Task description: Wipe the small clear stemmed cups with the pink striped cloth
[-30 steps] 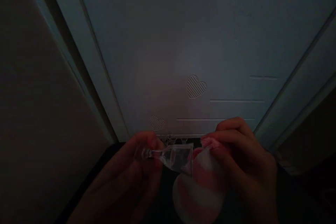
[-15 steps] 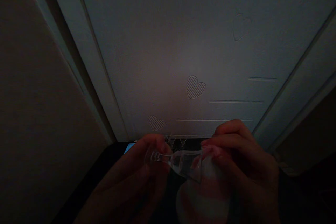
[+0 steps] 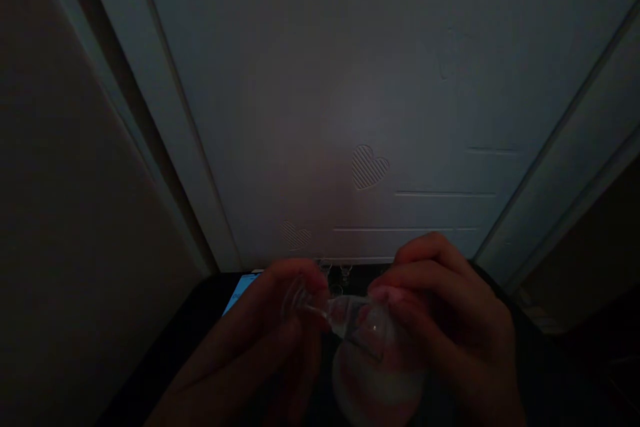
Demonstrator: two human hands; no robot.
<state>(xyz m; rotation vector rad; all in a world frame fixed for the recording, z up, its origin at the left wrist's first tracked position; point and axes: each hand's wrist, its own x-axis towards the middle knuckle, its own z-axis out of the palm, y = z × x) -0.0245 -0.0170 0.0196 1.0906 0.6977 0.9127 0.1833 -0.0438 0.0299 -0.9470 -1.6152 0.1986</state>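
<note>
Head view, very dim: low in the middle of the frame a small clear stemmed glass (image 3: 357,327) lies on its side between both hands, above a dark surface (image 3: 200,320). The left hand (image 3: 265,343) has its fingers closed on the stem and foot. The right hand (image 3: 450,323) is curled round a pale cloth (image 3: 375,383), with its fingertips pressing the fabric against the mouth of the bowl. This looks like wiping the bowl. Any further turn would call for a firm pinch on the thin stem and light pressure from the cloth, since the glass is held in the air. Behind the hands stands a pale panel (image 3: 320,80) with a striped heart (image 3: 369,167). Two tiny stemmed glasses (image 3: 345,272) are at its foot, and a blue-lit object (image 3: 239,288), too dark to identify, is at lower left. Compared with half a second ago, the glass looks shorter and more end-on, the right fingers cover more of its rim, and more of the blue-lit object shows beside the left hand.
</note>
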